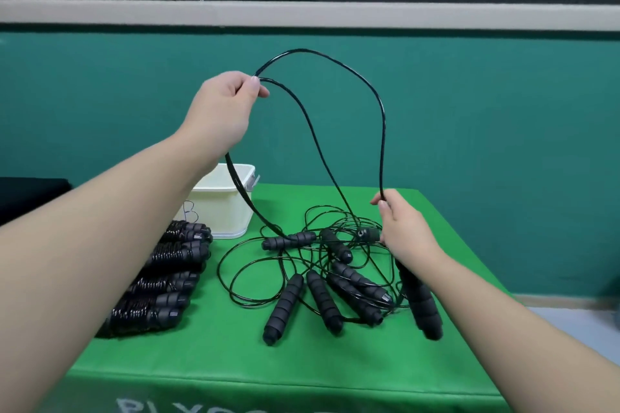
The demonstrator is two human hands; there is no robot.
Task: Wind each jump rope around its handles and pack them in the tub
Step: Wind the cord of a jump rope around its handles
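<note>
The step in hand looks like freeing one rope point(382, 117) from the tangle point(322, 265) on the worktop point(214, 355): lift slowly and keep the loop open so it slides out without dragging other handles. The left hand point(221, 111) pinches the rope high up, fingers point(255, 84) curled tight. The right hand point(406, 228) pinches it lower and probably also holds a handle point(421, 305), partly hidden. Wound ropes point(161, 282) lie beside the tub point(221, 208).

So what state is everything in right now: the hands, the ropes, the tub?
Left hand: raised, pinching a cord loop.
Right hand: pinching the same cord, holding a handle.
Held cord: lifted, unwound.
Loose ropes: tangled on the table.
Wound ropes: bundled, lying beside the tub.
Tub: open, upright.
</note>
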